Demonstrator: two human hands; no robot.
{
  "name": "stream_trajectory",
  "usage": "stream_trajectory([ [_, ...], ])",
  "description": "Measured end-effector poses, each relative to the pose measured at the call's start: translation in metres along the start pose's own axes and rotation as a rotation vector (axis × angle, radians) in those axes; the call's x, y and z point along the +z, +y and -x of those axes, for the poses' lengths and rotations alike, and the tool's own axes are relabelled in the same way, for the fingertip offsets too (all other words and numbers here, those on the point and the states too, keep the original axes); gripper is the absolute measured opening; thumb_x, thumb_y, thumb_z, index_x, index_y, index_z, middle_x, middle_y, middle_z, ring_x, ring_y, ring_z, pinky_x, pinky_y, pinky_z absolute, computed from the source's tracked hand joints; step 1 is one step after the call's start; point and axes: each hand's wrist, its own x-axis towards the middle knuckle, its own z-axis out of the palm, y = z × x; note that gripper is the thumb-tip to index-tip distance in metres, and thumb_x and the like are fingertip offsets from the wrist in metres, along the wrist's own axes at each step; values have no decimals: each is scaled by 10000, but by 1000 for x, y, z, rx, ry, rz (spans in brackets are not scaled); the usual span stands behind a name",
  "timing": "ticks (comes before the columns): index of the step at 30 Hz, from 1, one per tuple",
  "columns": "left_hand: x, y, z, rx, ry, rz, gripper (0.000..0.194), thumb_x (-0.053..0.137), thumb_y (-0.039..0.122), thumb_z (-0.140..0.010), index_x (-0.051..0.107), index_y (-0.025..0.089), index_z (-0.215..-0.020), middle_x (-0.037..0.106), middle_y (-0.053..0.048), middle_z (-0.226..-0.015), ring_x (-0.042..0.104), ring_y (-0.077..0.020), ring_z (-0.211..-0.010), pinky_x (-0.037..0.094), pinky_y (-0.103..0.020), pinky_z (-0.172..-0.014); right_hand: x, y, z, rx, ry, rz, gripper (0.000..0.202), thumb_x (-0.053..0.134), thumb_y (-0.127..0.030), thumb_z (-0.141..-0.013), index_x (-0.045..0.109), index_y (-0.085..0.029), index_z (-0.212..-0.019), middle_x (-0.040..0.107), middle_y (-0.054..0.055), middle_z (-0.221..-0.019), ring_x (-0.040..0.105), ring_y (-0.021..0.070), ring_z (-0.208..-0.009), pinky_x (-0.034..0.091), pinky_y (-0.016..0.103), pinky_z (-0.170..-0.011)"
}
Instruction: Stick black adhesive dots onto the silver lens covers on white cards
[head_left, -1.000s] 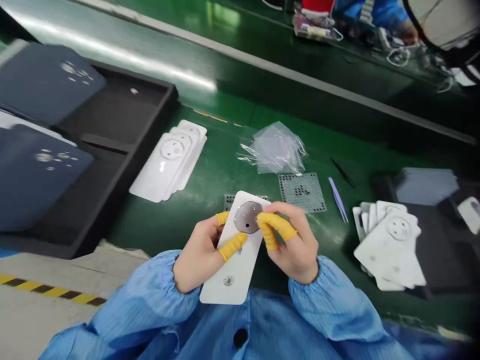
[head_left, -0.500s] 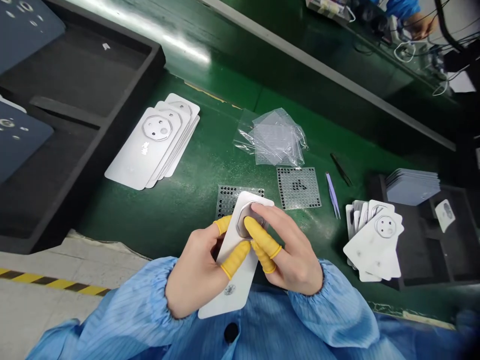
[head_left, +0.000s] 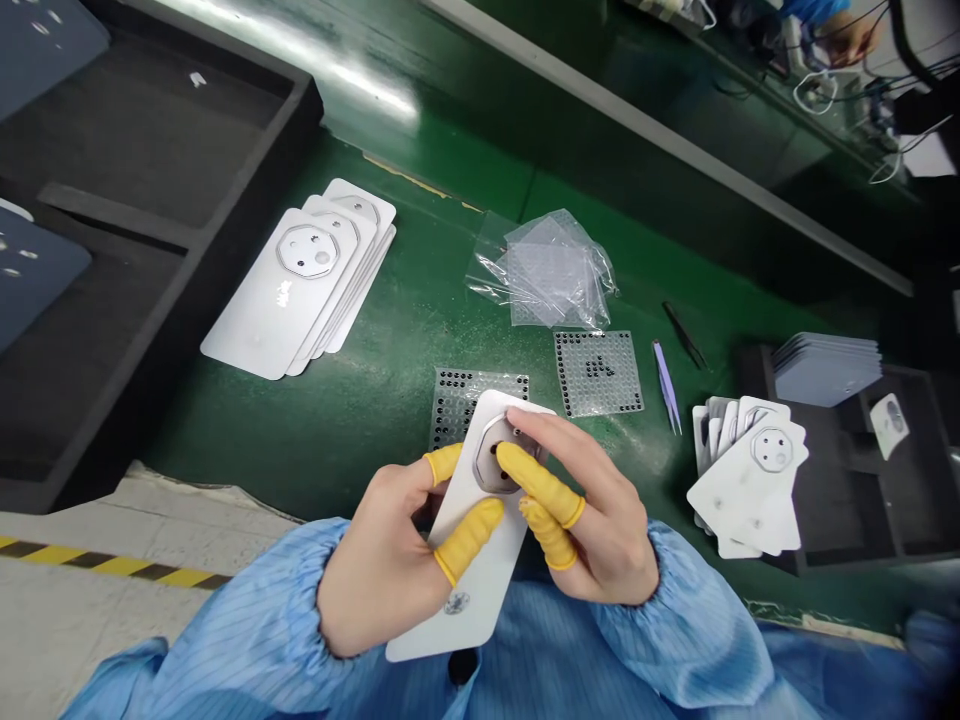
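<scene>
While left hand (head_left: 382,560) clasps held panel (head_left: 491,565), right hand (head_left: 607,520) is at its octagon (head_left: 486,470)

As we go left to right, left tray (head_left: 247,210) holds dark panels (head_left: 37,50); beside it, a fanned left stack (head_left: 262,320) of white panels lies on the table (head_left: 247,430). Left hand: yellow-capped thumb on the white face, forefinger at the edge, firm hold. Held panel is tilted, in front of the body, overlapping the near sheet (head_left: 469,380) in view.

Change: compared with a second ago, more dark dots (head_left: 504,476) show in the octagon. Reads as close finger work there; can't tell if dots are newly seated or just uncovered. Right hand: fingers bent, not clenched, one yellow tip and a bare finger over the octagon; can't tell if a small part is pinched.

Further right: clear bags (head_left: 559,265), far sheet (head_left: 600,375) with black dots, purple tweezers (head_left: 666,388), dark tweezers (head_left: 684,335), right stack (head_left: 750,490) overlapping right tray (head_left: 847,565). Co-worker's hand (head_left: 851,42) at top right, well apart.
</scene>
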Motion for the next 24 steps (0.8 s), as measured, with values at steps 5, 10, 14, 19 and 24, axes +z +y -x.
stream_trajectory([
  [5, 2, 2, 3, -75, 35, 93, 240, 684, 237, -753, 694, 190, -988, 714, -24, -757, 635, -159, -592, 546, -238, -503, -5, -1, -2, 18, 6, -30, 470, 430, -118, -874, 458, -177, -1339, 484, 147, -1390, 511, 287, -1253, 523, 519, -950],
  [10, 4, 5, 4, -80, 27, 93, 204, 685, 225, -740, 696, 191, -941, 678, -3, -672, 594, -135, -546, 506, -199, -448, -9, -4, -3, 0, -39, 18, 456, 432, -135, -870, 475, -174, -1322, 444, 150, -1419, 491, 300, -1264, 516, 534, -953],
  [14, 2, 4, 3, -34, 9, 22, 108, 683, 181, -723, 660, 182, -829, 624, 21, -607, 551, -116, -534, 473, -171, -436, -10, -7, -6, -39, -148, 103, 457, 450, -84, -818, 509, -113, -1270, 394, 197, -1441, 421, 331, -1313, 503, 541, -969],
  [19, -1, -2, 0, 6, 17, 1, 103, 701, 155, -694, 611, 176, -741, 541, 43, -545, 461, -84, -470, 404, -155, -388, -4, -1, -8, -27, -186, 22, 459, 426, -73, -827, 494, -98, -1280, 395, 202, -1437, 381, 326, -1342, 472, 555, -996],
  [24, -3, -2, -6, -65, -34, 209, 174, 662, 224, -771, 633, 163, -932, 655, -10, -688, 556, -110, -532, 484, -195, -461, -1, 8, -11, 188, 69, -294, 335, 412, -195, -939, 573, -239, -1230, 581, 79, -1291, 581, 232, -1148, 525, 479, -936],
])
